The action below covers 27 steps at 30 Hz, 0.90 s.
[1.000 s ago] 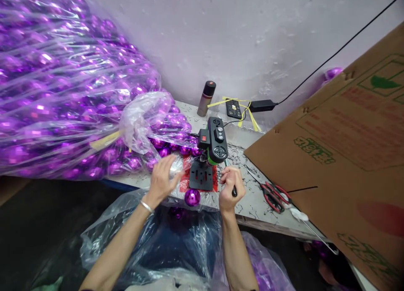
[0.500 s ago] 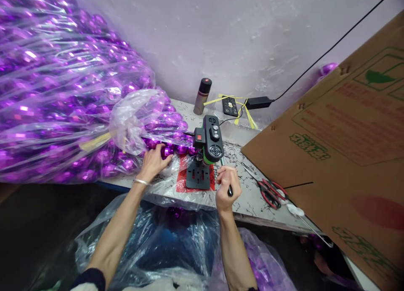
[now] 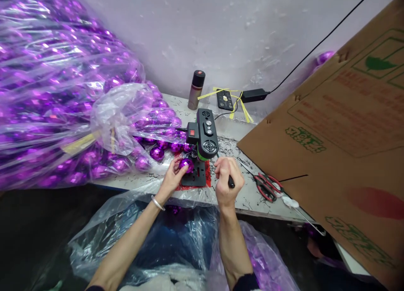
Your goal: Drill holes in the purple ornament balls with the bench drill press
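My left hand (image 3: 172,176) grips a shiny purple bauble (image 3: 186,165) between thumb and fingers, just over the base plate (image 3: 193,178) of a small black machine (image 3: 206,133). The machine has round grilles, buttons and a red switch on top. My right hand (image 3: 229,180) is closed in a fist around a black-handled tool (image 3: 231,182), beside the machine's right side. Most of that tool is hidden by my fingers. More purple baubles (image 3: 157,153) lie loose left of the machine, spilling from a large clear plastic bag (image 3: 116,110).
A spray can (image 3: 196,90), a phone (image 3: 224,100), yellow ties and a black power adapter (image 3: 254,95) sit by the wall. Red-handled scissors (image 3: 267,186) lie to the right, against a big cardboard box (image 3: 341,143). Clear plastic sheeting (image 3: 139,236) hangs below the table edge.
My left hand has moved right from the pile, bringing one purple bauble over the machine's base plate. My right hand keeps its hold on the black handle. The whole view has shifted slightly.
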### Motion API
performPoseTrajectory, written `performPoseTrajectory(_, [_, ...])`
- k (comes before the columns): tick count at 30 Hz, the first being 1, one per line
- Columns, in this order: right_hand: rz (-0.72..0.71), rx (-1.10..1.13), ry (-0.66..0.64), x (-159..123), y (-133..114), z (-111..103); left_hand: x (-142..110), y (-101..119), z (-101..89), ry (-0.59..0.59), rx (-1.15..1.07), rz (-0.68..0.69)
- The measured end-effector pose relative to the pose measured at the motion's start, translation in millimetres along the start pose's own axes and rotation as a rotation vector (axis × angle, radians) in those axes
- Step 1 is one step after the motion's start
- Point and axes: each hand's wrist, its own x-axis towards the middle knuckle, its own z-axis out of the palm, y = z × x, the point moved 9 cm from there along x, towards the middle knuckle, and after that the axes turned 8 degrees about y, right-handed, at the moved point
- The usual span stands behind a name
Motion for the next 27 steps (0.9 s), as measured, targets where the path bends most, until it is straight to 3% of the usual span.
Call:
performPoseTrajectory(6, [-0.015, -0.013, -0.052, -5.8, 4.2, 0.5, -4.6, 16.0, 12.4, 0.079, 0.491, 0.400])
performPoseTrajectory(11, [-0.048, -0.002, -0.058, -7.8, 1.6, -0.6, -7.5, 21.8, 25.0, 0.012, 0.601, 0.563])
performPoseTrajectory(20, [-0.047, -0.012, -0.057, -12.5, 3.5, -2.1, -10.7, 19.9, 30.7, -0.116, 0.549, 0.646])
performPoseTrajectory(27, [-0.027, -0.036, -0.050, -14.6, 6.6, -3.5, -0.6, 13.1, 33.0, -0.199, 0.553, 0.611])
